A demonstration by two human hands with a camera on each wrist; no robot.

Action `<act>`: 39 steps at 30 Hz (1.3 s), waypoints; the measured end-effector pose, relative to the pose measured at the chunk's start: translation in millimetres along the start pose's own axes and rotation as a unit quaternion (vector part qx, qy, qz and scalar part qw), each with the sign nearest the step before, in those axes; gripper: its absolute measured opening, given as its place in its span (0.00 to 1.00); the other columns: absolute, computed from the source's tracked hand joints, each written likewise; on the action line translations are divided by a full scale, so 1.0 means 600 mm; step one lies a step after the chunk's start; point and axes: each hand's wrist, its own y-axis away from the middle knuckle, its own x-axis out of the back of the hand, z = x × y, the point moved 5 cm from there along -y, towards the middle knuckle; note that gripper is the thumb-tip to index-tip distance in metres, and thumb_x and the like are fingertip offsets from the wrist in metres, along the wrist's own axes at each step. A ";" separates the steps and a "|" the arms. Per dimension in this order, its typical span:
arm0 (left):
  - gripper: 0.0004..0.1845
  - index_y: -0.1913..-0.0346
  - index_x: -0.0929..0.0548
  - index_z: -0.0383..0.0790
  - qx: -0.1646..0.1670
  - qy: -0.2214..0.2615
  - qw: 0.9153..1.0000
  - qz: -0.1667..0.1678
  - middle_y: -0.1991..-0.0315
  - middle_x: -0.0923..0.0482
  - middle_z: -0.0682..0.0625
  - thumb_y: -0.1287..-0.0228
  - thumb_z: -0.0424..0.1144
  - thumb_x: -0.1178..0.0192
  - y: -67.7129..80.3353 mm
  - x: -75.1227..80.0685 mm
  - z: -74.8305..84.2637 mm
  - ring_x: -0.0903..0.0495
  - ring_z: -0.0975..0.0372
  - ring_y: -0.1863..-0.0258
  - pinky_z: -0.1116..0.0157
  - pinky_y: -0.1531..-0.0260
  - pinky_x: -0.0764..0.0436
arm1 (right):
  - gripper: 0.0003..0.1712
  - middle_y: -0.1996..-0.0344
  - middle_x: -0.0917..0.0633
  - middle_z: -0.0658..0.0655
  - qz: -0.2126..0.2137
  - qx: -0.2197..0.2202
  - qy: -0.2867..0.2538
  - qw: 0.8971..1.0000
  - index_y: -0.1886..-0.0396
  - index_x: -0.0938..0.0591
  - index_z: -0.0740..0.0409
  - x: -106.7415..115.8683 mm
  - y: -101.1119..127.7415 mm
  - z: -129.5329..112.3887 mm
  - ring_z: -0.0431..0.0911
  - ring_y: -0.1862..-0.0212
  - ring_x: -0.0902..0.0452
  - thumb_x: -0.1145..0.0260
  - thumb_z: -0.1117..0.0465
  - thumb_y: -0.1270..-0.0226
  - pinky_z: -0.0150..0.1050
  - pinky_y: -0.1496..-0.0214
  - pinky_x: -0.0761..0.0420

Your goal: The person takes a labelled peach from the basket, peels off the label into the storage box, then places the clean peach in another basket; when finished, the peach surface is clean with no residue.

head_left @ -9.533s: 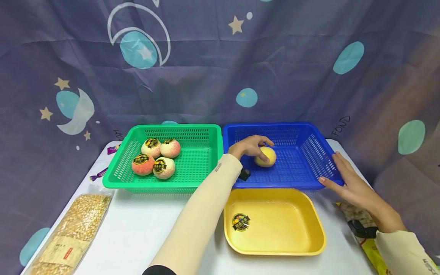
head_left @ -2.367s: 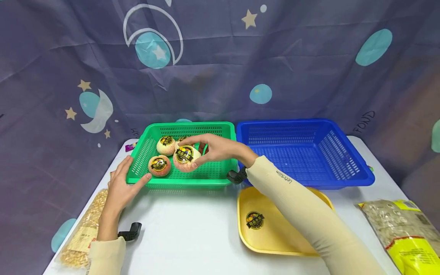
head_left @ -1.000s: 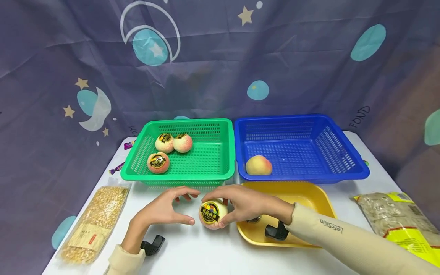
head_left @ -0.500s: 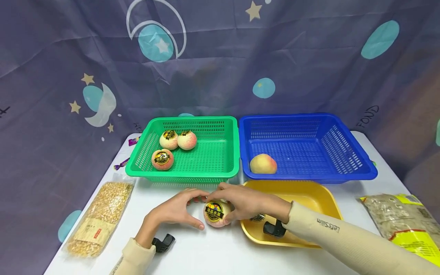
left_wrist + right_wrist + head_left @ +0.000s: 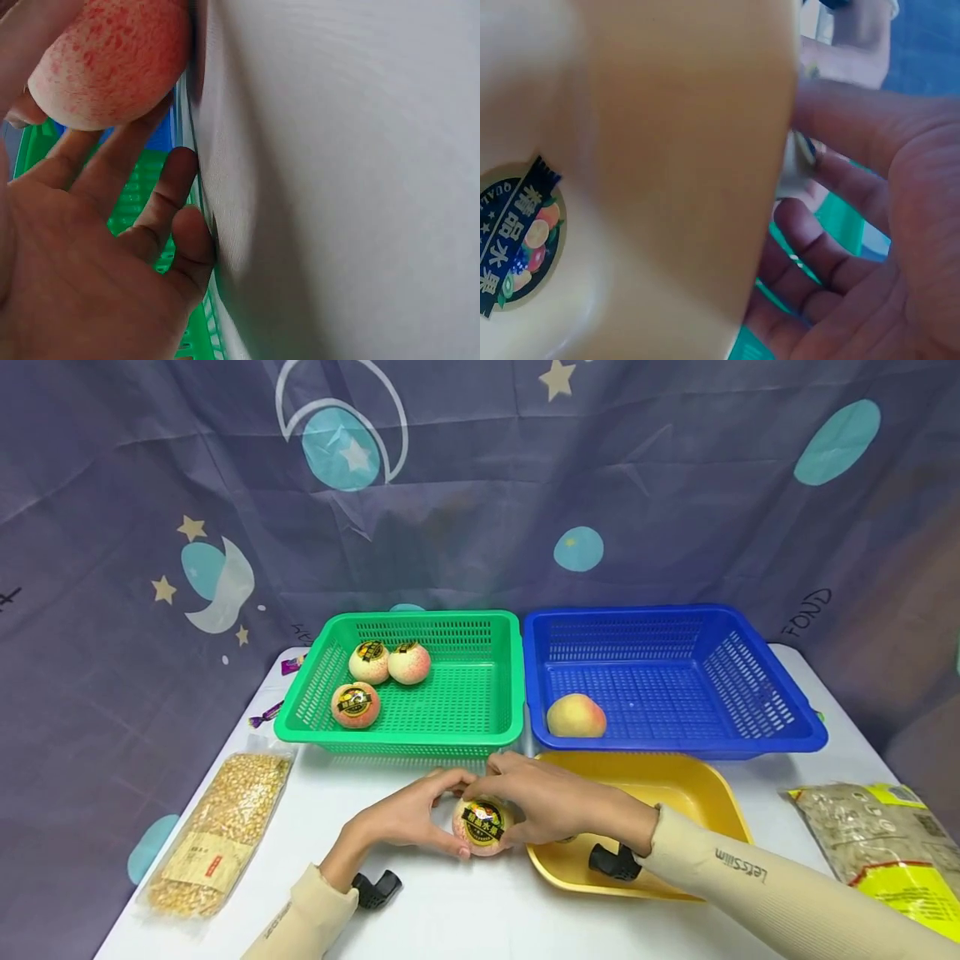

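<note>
- Right now both hands are closing round one stickered peach point(image 5: 482, 825), which is sitting on the white worktop point(image 5: 420, 910) just left of the yellow tray point(image 5: 693, 793).
- The left hand point(image 5: 405, 814) is curling its fingers against the peach's left side; the right hand point(image 5: 555, 802) is cupping it from above and the right, so both grips are holding the fruit.
- One bare peach point(image 5: 576, 716) is already lying in the blue basket point(image 5: 787, 739), and a peeled sticker point(image 5: 514, 240) is lying in the tray, so I judge one fruit done.
- Three stickered peaches point(image 5: 356, 705) are waiting in the green basket point(image 5: 397, 739); most work is remaining.
</note>
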 end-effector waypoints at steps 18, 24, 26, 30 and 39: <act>0.34 0.41 0.21 0.64 -0.010 0.020 1.000 -0.002 0.48 0.19 0.65 0.54 0.48 0.19 -0.008 0.016 0.003 0.24 0.66 0.46 0.58 0.41 0.25 | 0.19 0.64 0.22 0.49 0.024 0.017 -0.095 0.995 0.41 0.14 0.50 0.005 -0.011 0.003 0.44 0.59 0.27 0.30 0.57 0.31 0.30 0.58 0.24; 0.32 0.42 0.19 0.62 -0.024 0.022 0.999 -0.017 0.48 0.18 0.64 0.52 0.49 0.19 -0.013 0.013 0.003 0.23 0.66 0.46 0.57 0.38 0.24 | 0.11 0.63 0.16 0.50 0.040 0.019 -0.121 0.992 0.53 0.10 0.52 0.003 -0.024 0.005 0.38 0.58 0.21 0.30 0.64 0.32 0.33 0.52 0.17; 0.30 0.44 0.19 0.61 -0.022 0.020 0.999 -0.019 0.48 0.18 0.64 0.52 0.49 0.19 -0.013 0.013 0.002 0.23 0.66 0.46 0.58 0.39 0.24 | 0.08 0.63 0.15 0.49 0.044 0.021 -0.124 0.991 0.58 0.10 0.52 0.004 -0.028 0.004 0.36 0.60 0.21 0.29 0.66 0.34 0.32 0.54 0.16; 0.28 0.48 0.18 0.59 -0.011 0.017 1.000 -0.019 0.51 0.18 0.63 0.54 0.48 0.19 -0.012 0.016 0.000 0.23 0.66 0.48 0.59 0.40 0.24 | 0.06 0.65 0.16 0.48 0.039 0.027 -0.119 0.992 0.66 0.14 0.51 0.004 -0.035 -0.001 0.33 0.62 0.24 0.29 0.67 0.36 0.32 0.56 0.17; 0.31 0.45 0.19 0.58 -0.007 0.023 0.999 -0.023 0.47 0.18 0.61 0.54 0.47 0.18 -0.011 0.018 -0.003 0.24 0.64 0.44 0.56 0.41 0.25 | 0.08 0.68 0.21 0.42 0.033 0.040 -0.117 0.992 0.68 0.21 0.49 0.008 -0.024 -0.003 0.36 0.60 0.28 0.32 0.64 0.30 0.39 0.51 0.19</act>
